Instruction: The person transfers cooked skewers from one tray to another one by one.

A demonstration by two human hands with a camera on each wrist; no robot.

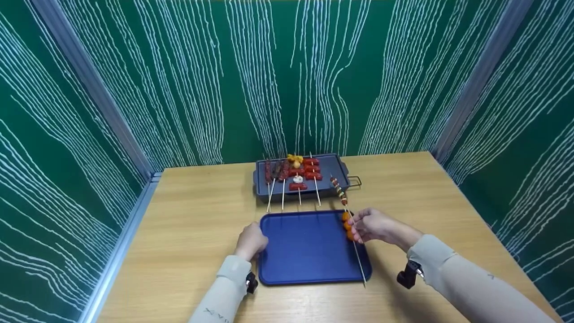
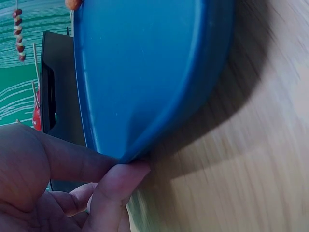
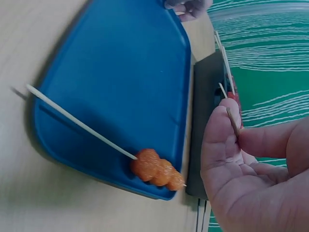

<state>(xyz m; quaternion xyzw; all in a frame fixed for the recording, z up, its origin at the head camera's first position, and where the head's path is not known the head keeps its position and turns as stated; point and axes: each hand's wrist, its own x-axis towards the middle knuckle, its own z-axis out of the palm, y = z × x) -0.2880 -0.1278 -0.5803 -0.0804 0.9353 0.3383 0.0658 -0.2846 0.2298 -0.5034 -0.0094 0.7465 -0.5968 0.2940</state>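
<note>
My left hand pinches the rim of the blue tray near its left corner; in the left wrist view the thumb and a finger meet on that rim. Between thumb and fingers, my right hand pinches the stick of a skewer with small red, pale and green pieces, its tip raised toward the grill's right side. Below that hand, a skewer of orange balls lies along the tray's right side, its bare stick reaching past the front edge.
Behind the tray stands a dark grill with a wire handle on its right. Several skewers lie across it, including red sausage pieces and dark meat, sticks pointing forward. Green walls with white lines enclose the wooden table.
</note>
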